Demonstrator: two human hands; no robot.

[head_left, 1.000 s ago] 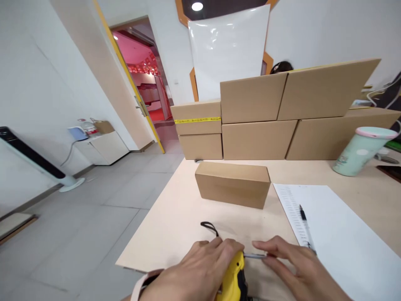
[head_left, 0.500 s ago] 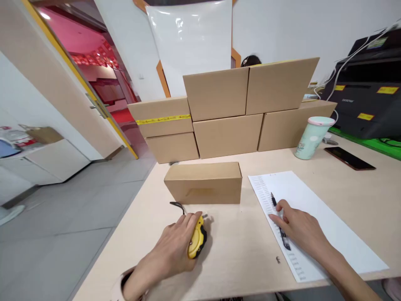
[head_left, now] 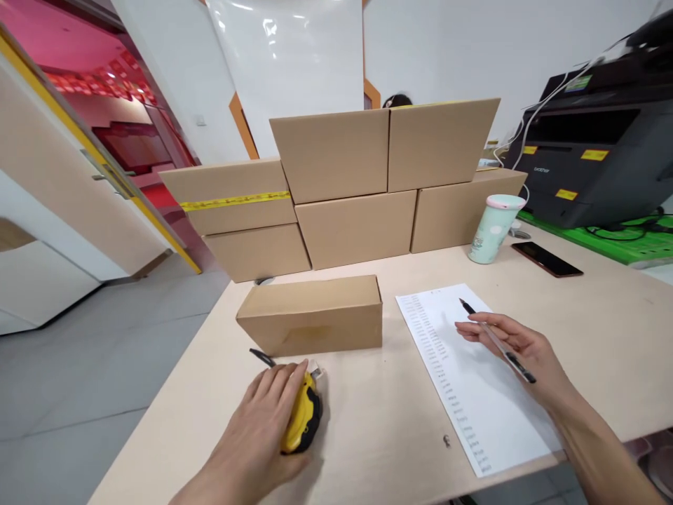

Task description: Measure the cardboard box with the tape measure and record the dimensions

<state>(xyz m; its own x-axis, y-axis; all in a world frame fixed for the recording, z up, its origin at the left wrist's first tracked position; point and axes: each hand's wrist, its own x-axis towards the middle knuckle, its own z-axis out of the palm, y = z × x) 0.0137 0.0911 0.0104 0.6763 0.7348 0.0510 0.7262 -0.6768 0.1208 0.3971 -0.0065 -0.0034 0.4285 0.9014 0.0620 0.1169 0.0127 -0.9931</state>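
Observation:
My left hand [head_left: 263, 428] is closed round a yellow and black tape measure [head_left: 302, 421] on the table. A black strap trails from it toward the box. My right hand [head_left: 526, 351] holds a clear-barrelled pen [head_left: 497, 340] with a black grip, its tip pointing away from me, above the sheet of paper [head_left: 473, 400]. Rows of small writing or print run down the sheet's left side, too small to read. Beyond my left hand lies a long brown cardboard box [head_left: 315, 326], with a darker patch on its front.
Several cardboard boxes [head_left: 352, 228] are stacked along the back of the table [head_left: 389, 421]. At the right stand a pale green cup [head_left: 494, 231], a phone [head_left: 547, 259] and a black printer [head_left: 594, 154]. Someone's head [head_left: 398, 102] shows behind the boxes.
My right hand has picked the pen up off the paper and tilted it. The left hand keeps hold of the tape measure. The whole view has shifted to the right.

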